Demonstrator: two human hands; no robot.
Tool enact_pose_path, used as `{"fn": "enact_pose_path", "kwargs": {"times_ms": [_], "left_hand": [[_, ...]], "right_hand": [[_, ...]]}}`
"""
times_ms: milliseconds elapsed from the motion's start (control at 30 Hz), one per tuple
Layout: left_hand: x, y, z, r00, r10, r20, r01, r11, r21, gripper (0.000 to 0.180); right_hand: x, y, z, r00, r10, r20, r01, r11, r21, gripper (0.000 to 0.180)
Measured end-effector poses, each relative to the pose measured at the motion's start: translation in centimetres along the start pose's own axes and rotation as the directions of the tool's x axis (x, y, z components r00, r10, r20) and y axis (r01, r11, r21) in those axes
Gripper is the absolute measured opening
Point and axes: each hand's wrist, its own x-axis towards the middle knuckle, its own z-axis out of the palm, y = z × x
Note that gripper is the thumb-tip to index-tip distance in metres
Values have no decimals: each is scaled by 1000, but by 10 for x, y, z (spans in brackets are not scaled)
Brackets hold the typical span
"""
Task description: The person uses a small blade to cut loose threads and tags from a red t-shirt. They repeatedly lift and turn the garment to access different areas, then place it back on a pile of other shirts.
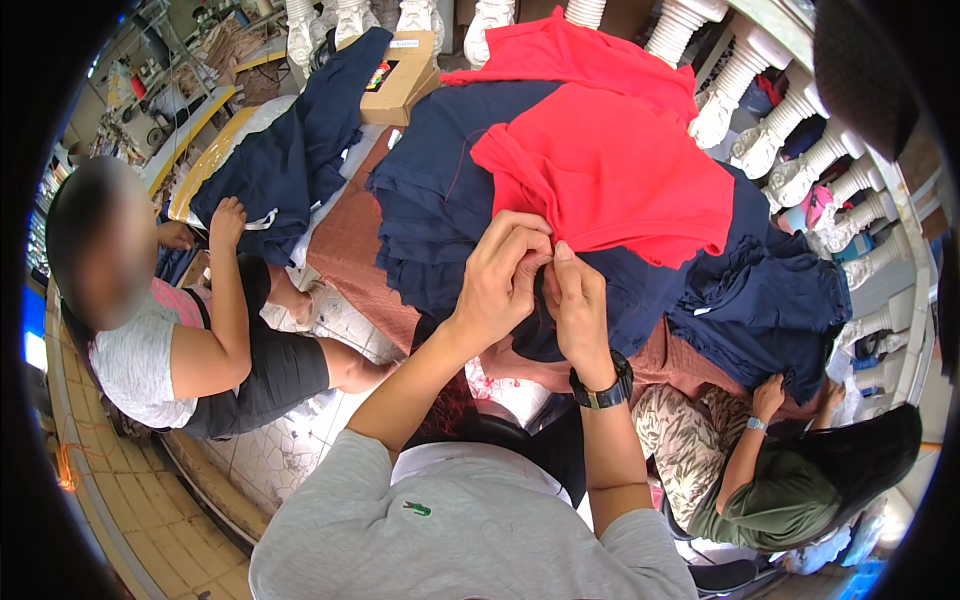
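A red garment (620, 165) lies spread over a pile of navy blue clothes (430, 200) in front of me. My left hand (508, 268) is closed in a pinch at the garment's near edge. Beside it, my right hand (578, 300) also pinches at that edge, thumb and fingers pressed together, a dark watch on its wrist. The fingertips of both hands nearly meet. Whether they grip only the fabric or also a loose thread is too small to tell.
Another red piece (590, 55) lies behind. A cardboard box (402, 75) stands at the back left. One person at left handles a navy garment (285, 160); another at right holds navy cloth (765, 310). White balusters (800, 165) line the far right, and a brown cloth (345, 235) covers the table.
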Motion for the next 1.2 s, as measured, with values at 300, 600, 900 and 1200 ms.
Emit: {"fn": "enact_pose_path", "kwargs": {"times_ms": [300, 600, 900, 1200], "left_hand": [[-3, -2, -5, 983, -171, 69, 183, 954, -236, 9], [-12, 1, -12, 990, -140, -22, 133, 969, -206, 7], [-17, 28, 0, 954, -231, -193, 179, 951, -252, 6], [18, 9, -6, 955, -290, 66, 279, 795, -539, 10]], "right_hand": [[5, -14, -2, 983, -12, -183, 28, 996, 81, 35], [2, -31, -9, 977, -121, -178, 121, 993, -15, 26], [11, -41, -16, 716, -693, 88, 592, 535, -602, 43], [20, -43, -26, 910, -413, 22, 399, 861, -315, 14]]}}
